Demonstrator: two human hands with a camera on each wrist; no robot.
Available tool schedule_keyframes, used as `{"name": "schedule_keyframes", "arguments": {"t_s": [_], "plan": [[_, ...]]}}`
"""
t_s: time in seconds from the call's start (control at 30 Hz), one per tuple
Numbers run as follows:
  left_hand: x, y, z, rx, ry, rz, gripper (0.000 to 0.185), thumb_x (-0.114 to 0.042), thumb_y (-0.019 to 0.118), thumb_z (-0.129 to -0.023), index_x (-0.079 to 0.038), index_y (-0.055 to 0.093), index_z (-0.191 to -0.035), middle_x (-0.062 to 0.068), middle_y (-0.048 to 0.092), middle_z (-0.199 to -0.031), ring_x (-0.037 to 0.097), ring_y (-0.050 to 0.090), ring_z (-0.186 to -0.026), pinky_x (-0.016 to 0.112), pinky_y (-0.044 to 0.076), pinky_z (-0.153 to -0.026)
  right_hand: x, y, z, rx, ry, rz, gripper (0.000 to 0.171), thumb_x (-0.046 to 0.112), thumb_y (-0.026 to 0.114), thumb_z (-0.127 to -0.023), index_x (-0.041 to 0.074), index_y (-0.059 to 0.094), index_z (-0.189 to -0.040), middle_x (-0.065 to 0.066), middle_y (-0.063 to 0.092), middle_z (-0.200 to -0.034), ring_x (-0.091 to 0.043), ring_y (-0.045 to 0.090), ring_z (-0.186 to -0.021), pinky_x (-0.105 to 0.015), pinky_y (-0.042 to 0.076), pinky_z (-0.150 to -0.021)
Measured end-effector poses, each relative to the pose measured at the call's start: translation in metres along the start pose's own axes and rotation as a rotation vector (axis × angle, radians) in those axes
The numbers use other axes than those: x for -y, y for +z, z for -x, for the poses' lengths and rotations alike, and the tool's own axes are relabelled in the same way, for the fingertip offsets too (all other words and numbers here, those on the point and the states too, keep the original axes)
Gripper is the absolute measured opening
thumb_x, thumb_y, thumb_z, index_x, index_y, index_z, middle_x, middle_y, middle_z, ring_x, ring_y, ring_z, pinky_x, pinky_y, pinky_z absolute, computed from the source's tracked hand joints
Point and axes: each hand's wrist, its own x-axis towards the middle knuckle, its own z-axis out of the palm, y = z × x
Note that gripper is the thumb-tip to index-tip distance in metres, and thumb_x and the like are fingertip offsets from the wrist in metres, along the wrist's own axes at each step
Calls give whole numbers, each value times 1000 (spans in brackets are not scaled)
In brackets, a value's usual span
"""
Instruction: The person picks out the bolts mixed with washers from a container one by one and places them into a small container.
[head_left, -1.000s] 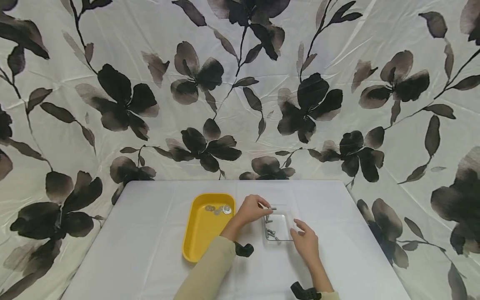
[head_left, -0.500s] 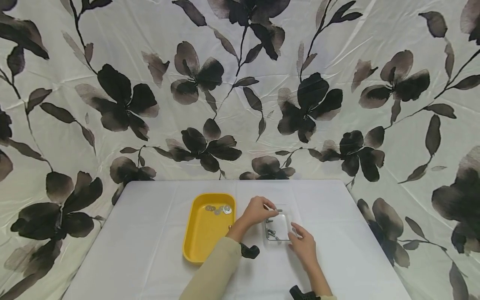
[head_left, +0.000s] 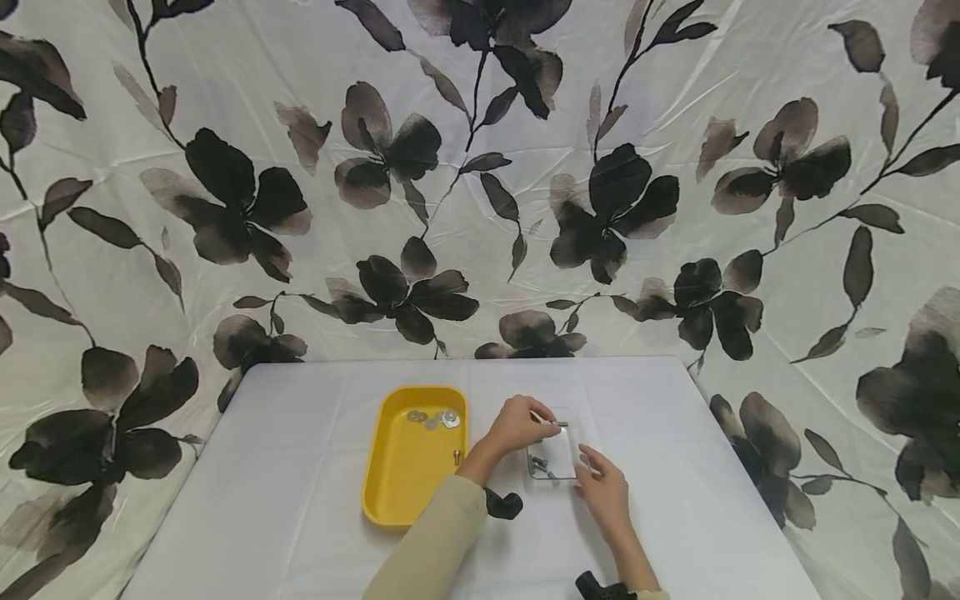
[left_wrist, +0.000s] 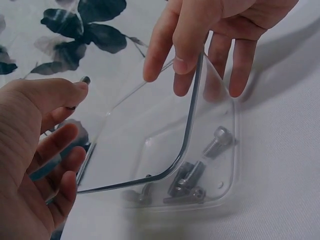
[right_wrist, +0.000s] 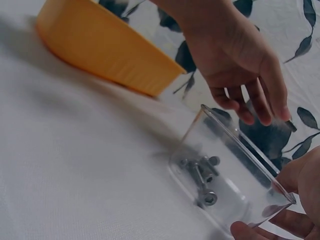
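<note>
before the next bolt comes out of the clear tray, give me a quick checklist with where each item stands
1. Bolts left in the clear tray: ok, several bolts lie bunched in one corner.
2. Tray steadied: ok, the right hand holds its rim, and the tray is tilted up on that side.
3. Left hand free to pick: not ok, it pinches a bolt over the tray.
4. Yellow tray within reach: ok, it sits just left of the clear tray.
5. Parts already in the yellow tray: ok, washers at the far end and one bolt near the right wall.
6. Exact bolt count: cannot tell, they overlap.
</note>
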Motion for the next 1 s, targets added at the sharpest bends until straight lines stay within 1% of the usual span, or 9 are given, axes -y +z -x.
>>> {"name": "schedule_keyframes", "arguments": {"t_s": [0.23, 0.43, 0.77, 1.0], "plan": [[4, 5, 0, 15, -3, 5, 15, -31, 80, -80, -18, 76, -87, -10, 66, -87, 7, 60, -75, 24, 50, -62, -4, 1, 0, -7, -1, -4, 40, 13, 58, -94, 9, 57, -134, -22, 54, -134, -38, 60, -111, -29, 56, -74], [8, 8, 0, 23, 17, 13, 12, -27, 79, -82, -16, 76, -87, -11, 66, -83, 8, 59, -73, 24, 50, -62, -4, 1, 0, -5, -3, -8, 40, 13, 58, -94, 9, 57, -135, -22, 53, -135, -38, 60, -112, -28, 56, -75], [11, 1, 5, 45, 21, 36, 10, -22, 78, -84, -15, 76, -90, -10, 66, -84, 9, 59, -75, 24, 51, -65, -2, 2, -1, 3, 0, -11, 40, 13, 58, -94, 10, 57, -134, -21, 52, -136, -39, 58, -113, -29, 55, -76], [7, -3, 11, 74, 18, 31, 16, -22, 76, -85, -11, 76, -96, -10, 66, -85, 9, 58, -76, 23, 50, -67, -5, 1, -1, 0, 5, -20, 40, 13, 57, -95, 10, 56, -135, -21, 52, -137, -38, 59, -113, -29, 55, -75]]}}
